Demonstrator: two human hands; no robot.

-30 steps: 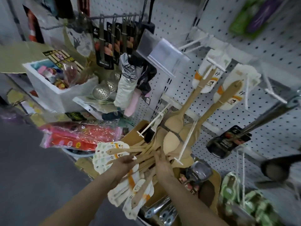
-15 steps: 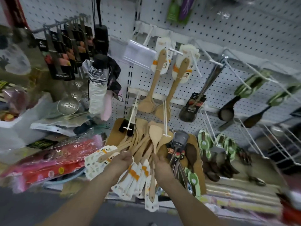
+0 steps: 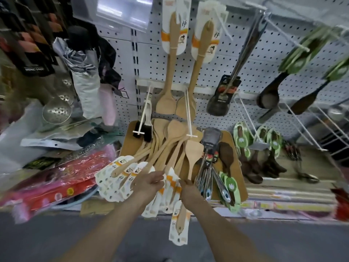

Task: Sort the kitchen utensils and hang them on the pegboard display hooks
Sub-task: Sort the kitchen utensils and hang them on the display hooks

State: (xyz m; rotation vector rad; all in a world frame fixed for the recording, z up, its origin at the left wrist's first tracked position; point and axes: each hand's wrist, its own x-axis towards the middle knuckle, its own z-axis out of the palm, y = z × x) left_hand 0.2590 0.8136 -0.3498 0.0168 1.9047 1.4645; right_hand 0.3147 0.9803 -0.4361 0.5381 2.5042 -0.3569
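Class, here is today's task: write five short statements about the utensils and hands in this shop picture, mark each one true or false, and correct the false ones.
1. Two wooden spoons hang on the pegboard, bowls down. True.
2. The right hand is empty and well away from the utensils. False: its fingers grip the carded handle of a wooden spatula.
3. A black spatula hangs to the right of the hanging spoons. True.
4. The perforated metal skimmer is at the far right. False: it is on the left.
5. The left hand is at the carded handles of the loose wooden utensils. True.
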